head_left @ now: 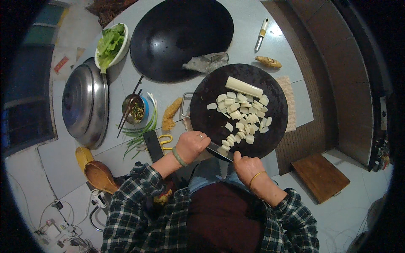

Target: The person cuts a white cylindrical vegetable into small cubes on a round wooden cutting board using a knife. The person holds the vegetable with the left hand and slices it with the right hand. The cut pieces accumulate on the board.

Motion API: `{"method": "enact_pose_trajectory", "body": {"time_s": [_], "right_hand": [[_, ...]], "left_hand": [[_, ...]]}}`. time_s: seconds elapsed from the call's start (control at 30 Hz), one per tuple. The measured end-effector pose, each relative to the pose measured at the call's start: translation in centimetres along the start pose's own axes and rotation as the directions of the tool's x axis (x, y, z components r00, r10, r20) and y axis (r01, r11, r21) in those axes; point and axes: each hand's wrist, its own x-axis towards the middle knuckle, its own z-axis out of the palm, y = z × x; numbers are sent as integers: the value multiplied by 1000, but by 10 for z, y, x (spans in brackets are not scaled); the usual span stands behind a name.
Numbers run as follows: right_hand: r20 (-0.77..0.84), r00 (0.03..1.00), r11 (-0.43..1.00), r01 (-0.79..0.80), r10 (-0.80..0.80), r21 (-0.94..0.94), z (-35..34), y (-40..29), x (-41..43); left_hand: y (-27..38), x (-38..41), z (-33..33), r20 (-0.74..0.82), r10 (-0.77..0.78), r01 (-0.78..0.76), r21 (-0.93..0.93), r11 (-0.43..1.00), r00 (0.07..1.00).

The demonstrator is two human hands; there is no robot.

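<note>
My right hand (pixel 250 167) grips the handle of a kitchen knife (pixel 221 152), whose blade lies along the near edge of a round dark cutting board (pixel 205 126). At the blade's other end is my left hand (pixel 192 144), its fingers closed at the tip. Beyond the blade lie many cut pale vegetable pieces (pixel 243 110), with small slices close to the knife. Behind them rests an uncut pale cylindrical length (pixel 243 87) of the same vegetable. The knife handle is mostly hidden by my right hand.
A black wok lid or pan (pixel 177 34) stands behind, a crumpled mesh cloth (pixel 208 63) at its edge. To the left are a bowl of lettuce (pixel 124 47), a metal basin (pixel 85 104), a cup with chopsticks (pixel 145 109), green onions (pixel 152 121) and yellow-handled scissors (pixel 167 138). A peeler (pixel 262 34) lies back right.
</note>
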Motion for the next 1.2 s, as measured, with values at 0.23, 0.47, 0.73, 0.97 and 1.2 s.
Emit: {"method": "enact_pose_trajectory", "body": {"time_s": [0.23,0.47,0.73,0.97,1.2], "right_hand": [[35,999,997,-41,39,68,11,2,4],[34,999,991,-14,9,133,21,17,13],[-42,995,967,-79,92,244,25,26,14],[-113,993,979,-3,26,204,24,18,1],[-142,988,997,72,-66,36,20,15,-9]], "left_hand": [[-4,8,2,38,19,-19,-10,1000,999],[-6,16,6,89,10,-21,115,993,996],[75,-23,42,-212,-739,565,-522,639,640],[95,-12,114,-119,-914,417,-862,288,387],[106,-7,114,-144,-958,501,-827,254,247]]}}
